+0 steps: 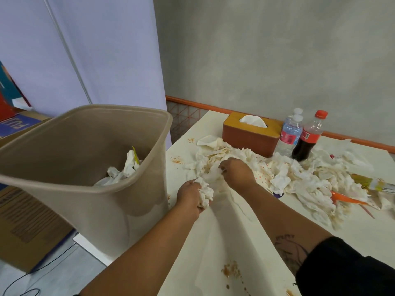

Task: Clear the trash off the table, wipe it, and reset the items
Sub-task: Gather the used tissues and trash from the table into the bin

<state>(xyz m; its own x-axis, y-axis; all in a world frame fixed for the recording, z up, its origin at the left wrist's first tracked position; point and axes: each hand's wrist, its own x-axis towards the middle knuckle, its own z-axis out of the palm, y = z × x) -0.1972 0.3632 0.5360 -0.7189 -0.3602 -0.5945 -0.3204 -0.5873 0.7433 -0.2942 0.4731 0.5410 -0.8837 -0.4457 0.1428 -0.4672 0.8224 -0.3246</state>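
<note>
A heap of stained, crumpled white tissues (303, 180) covers the middle of the white table (352, 229). My left hand (190, 196) grips a wad of crumpled tissue (205, 194) near the table's left edge. Just beyond it, my right hand (236, 173) pinches more tissue at the near side of the heap. The beige trash bin (70, 159) stands off the table's left side, with some tissues inside it. An orange spoon (346, 199) and a toppled sauce bottle (372, 183) lie in the heap at the right.
An orange tissue box (250, 136) stands at the back of the table. Beside it are two water bottles (289, 135) and a cola bottle (307, 137). Sauce stains (232, 270) mark the table near me. Cardboard boxes (23, 227) sit on the floor at left.
</note>
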